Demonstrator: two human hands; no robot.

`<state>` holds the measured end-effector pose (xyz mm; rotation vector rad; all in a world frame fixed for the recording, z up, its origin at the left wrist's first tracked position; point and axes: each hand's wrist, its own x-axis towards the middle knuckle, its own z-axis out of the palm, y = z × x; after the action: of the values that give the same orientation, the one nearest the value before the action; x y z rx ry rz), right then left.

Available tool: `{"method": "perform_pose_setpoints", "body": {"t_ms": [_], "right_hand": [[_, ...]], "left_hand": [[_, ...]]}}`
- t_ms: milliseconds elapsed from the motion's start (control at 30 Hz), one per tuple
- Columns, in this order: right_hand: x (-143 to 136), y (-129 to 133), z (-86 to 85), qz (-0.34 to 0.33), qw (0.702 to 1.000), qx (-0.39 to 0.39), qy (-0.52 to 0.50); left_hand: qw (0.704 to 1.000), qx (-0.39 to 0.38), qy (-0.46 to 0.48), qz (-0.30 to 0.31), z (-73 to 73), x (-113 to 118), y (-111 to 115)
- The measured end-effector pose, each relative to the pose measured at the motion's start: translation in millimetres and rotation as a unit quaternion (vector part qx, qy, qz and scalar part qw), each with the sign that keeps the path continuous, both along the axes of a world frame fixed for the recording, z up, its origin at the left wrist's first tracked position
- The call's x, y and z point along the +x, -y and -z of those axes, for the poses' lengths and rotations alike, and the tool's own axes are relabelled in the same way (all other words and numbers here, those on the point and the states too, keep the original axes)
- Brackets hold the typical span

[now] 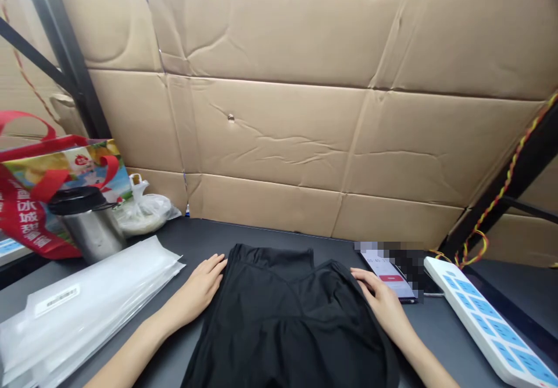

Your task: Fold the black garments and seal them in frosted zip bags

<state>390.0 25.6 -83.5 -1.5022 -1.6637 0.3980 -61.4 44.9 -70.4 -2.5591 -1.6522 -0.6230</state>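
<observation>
A black garment with a wide waistband, which looks like a pair of leggings [288, 312], lies spread on the dark table in front of me. Its waistband end points away from me, and the lower part runs out of view at the bottom. Along the left edge of the cloth rests my left hand [203, 286], fingers stretched out and touching the fabric. My right hand [379, 298] lies at the opposite edge with its fingers extended against the cloth. Neither hand grips anything.
Clear plastic bags [87, 306] with a barcode label are stacked at left, near a steel tumbler [93, 231], a red tote bag [30, 214] and a knotted plastic bag [146, 211]. At right are a phone [387, 275] and a white power strip [488, 318]. Cardboard [279, 115] walls the back.
</observation>
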Motion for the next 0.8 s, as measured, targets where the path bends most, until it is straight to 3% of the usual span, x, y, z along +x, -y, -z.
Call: {"method": "perform_pose_setpoints", "body": {"t_ms": [800], "right_hand": [[-5.2, 3.5, -3.9, -0.004, 1.000, 0.000, 0.018]], "left_hand": [[1.000, -0.011, -0.029, -0.005, -1.6, 1.6, 1.2]]}}
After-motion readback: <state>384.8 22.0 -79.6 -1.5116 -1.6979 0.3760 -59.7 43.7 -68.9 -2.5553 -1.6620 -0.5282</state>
